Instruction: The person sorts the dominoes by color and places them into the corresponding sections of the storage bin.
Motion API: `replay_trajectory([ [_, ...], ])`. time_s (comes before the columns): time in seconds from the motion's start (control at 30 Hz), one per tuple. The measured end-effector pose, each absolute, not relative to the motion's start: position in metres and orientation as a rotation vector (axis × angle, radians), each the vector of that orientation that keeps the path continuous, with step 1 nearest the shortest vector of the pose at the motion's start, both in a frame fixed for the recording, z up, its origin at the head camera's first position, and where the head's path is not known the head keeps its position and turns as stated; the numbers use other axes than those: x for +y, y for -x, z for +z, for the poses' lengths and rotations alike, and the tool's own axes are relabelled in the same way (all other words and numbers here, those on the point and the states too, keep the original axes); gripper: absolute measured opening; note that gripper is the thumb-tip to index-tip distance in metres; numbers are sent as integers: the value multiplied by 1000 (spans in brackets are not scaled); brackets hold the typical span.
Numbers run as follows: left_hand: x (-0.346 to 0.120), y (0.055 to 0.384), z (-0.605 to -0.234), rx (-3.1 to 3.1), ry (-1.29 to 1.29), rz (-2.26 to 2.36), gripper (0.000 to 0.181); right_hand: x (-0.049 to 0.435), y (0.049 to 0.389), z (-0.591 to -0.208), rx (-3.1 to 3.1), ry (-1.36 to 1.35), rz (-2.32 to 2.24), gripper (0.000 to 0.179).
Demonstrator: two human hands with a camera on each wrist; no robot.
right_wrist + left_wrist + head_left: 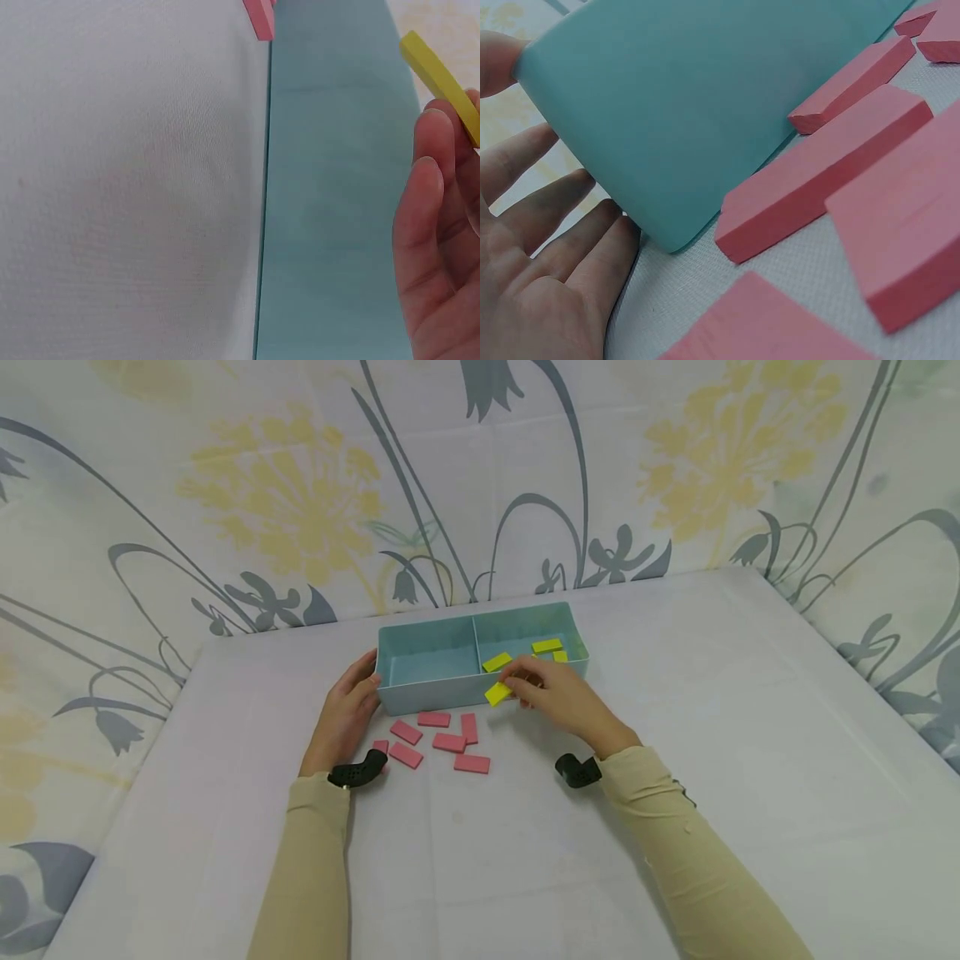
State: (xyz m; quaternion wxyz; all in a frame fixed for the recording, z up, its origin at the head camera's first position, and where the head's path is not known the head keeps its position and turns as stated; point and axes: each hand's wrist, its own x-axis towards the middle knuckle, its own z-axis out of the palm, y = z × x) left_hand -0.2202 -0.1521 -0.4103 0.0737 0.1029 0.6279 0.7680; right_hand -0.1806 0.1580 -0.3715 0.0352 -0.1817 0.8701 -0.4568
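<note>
A light blue box (431,694) with one divider lies lengthwise across the white table. Its right compartment holds several yellow blocks (547,646); the left compartment's visible floor is bare. My right hand (558,696) pinches a flat yellow block (442,77) between thumb and fingertips, above the box's front wall. At the box's left end, my left hand (347,714) rests with fairly straight fingers (544,201) against the end wall. Several flat pink blocks (825,172) lie scattered on the table in front of the box, nearest the left hand.
White cloth (480,860) covers the table. Behind it hangs a fabric backdrop (450,468) with yellow and grey flowers, which also runs along both sides. A black wrist device (577,771) sits by the right cuff, and a similar black device (358,771) by the left.
</note>
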Motion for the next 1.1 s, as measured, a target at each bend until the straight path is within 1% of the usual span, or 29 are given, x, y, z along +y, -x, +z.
replay_trajectory([
  [0.47,-153,221,-413,1895,-319,2299,51,163,182,-372,2729,515,-1573,16],
  [0.73,-156,220,-411,1914,-297,2298,59,160,184,-374,2720,463,-1723,15],
  [0.87,-158,220,-411,1906,-296,2308,54,156,184,-374,2720,415,-1841,17],
  [0.97,-158,220,-412,1886,-314,2319,51,154,180,-368,2725,356,-1921,17],
  [1.1,-155,221,-412,1840,-340,2349,52,150,170,-352,2732,277,-1972,17],
])
